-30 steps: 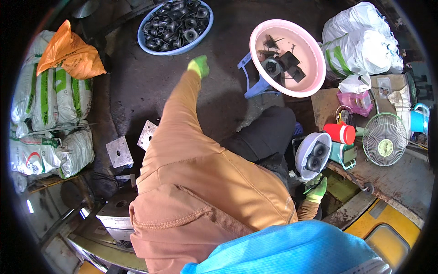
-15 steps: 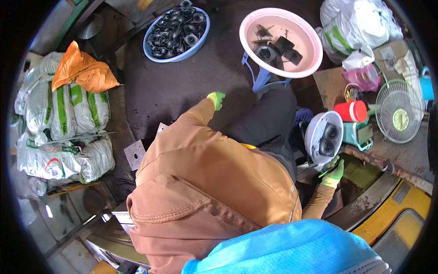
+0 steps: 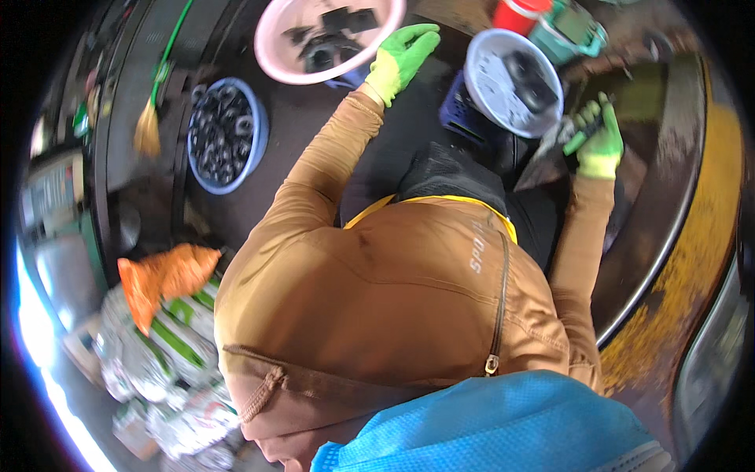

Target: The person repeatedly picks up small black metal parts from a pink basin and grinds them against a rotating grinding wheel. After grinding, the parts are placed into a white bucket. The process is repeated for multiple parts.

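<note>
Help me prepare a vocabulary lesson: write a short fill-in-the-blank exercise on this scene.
The left hand wears a green ____.
The basin nearest that hand is ____.
The bag on the white sacks is ____.
The broom has a ____ stick.
Missing words: glove; pink; orange; green.

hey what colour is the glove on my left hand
The glove is bright green with a yellowish-green cuff, best seen in the head view.
</note>
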{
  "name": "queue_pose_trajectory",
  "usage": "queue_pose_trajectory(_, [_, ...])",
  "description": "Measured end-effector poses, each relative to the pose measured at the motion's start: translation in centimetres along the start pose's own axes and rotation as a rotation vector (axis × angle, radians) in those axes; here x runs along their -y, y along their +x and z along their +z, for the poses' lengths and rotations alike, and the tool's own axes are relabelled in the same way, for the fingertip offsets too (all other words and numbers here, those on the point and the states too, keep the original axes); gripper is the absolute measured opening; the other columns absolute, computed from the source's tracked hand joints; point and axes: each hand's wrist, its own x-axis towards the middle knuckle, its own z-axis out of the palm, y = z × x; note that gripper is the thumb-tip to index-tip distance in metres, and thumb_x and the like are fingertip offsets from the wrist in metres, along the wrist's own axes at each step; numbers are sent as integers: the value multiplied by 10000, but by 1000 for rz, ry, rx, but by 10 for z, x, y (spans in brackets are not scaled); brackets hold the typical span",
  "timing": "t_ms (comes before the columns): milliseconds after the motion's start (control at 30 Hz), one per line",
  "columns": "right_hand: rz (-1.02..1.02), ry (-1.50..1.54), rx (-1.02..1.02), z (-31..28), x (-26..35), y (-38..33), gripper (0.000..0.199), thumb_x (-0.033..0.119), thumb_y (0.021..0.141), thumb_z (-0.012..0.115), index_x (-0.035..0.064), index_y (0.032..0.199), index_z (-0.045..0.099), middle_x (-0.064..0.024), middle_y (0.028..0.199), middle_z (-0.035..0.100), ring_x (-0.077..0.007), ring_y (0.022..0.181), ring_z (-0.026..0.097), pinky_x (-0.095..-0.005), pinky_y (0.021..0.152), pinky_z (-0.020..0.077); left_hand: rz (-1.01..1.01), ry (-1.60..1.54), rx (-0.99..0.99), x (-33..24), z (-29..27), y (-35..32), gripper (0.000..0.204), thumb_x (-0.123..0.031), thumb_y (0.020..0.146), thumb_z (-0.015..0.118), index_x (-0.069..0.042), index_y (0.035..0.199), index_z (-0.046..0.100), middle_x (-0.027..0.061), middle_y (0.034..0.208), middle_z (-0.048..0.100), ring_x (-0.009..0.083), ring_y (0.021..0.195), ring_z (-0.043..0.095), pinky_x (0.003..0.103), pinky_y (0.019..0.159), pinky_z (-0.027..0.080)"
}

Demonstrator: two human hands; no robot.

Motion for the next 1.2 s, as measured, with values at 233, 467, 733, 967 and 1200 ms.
queue_pose_trajectory(233, [-64, 164, -7, -17, -1, -3, 273, 243, 924, 541, 75, 1138, 558, -53, 815, 522, -203, 727, 487, -319, 632, 421, 174, 774, 603, 44, 142, 48, 504, -308, 810, 622, -91, 1257, 537, 180, 1199, 577, 331, 1092, 554, 397, 958, 426])
queue_pose_trajectory(467, [-123, 167, -172, -16, 4, -5, 260, 228, 943, 502, 42, 1122, 536, -73, 793, 542, -195, 680, 517, -313, 607, 448, 748, 1238, 524, 97, 246, 64, 429, -308, 788, 591, -155, 1188, 586, 113, 1270, 546, 305, 1173, 506, 497, 984, 340])
queue_pose_trajectory(733, [-12, 40, -304, -9, 7, -11, 167, 288, 873, 605, 129, 920, 582, -15, 684, 541, -134, 515, 483, -266, 466, 384, 454, 747, 579, 35, 219, 70, 217, -215, 763, 649, -63, 914, 687, 159, 898, 664, 318, 880, 619, 417, 762, 474])
queue_pose_trajectory(967, [81, -113, -134, 26, -8, -26, 292, 274, 846, 656, 95, 1072, 607, 5, 885, 633, -83, 576, 530, -212, 530, 436, 966, 366, 520, -55, 165, 14, 328, -168, 609, 810, -78, 881, 650, 75, 843, 635, 302, 771, 596, 401, 685, 468])
queue_pose_trajectory(1200, [25, 11, 215, 50, -8, -48, 253, 207, 911, 575, 43, 1104, 584, -31, 890, 641, -93, 727, 619, -225, 593, 510, 693, 216, 363, -89, 156, 12, 776, -282, 553, 880, 12, 1165, 504, 157, 1091, 579, 292, 1096, 534, 398, 948, 431])
